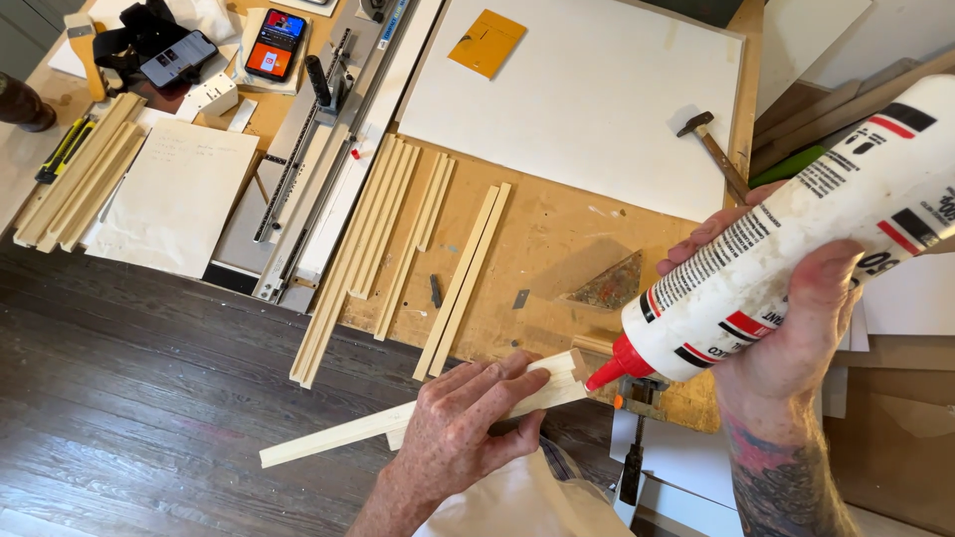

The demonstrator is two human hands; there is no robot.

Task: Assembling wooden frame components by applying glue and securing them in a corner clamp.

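Pale wood strip (418, 418) gripped by left hand (468, 423), right hand (796, 318) squeezing white glue bottle (796, 239), red nozzle at strip end

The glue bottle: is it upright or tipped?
Tipped: the glue bottle slants down in the right hand, red nozzle lowest, at the wood strip's end.

Both hands bare, no gloves. Right forearm (786, 477) heavily tattooed, pink and dark ink. Left forearm (383, 507) sleeveless, plain.

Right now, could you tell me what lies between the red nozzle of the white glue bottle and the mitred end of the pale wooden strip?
Nothing: in the head view the red nozzle sits right at the mitred end, with no visible gap.
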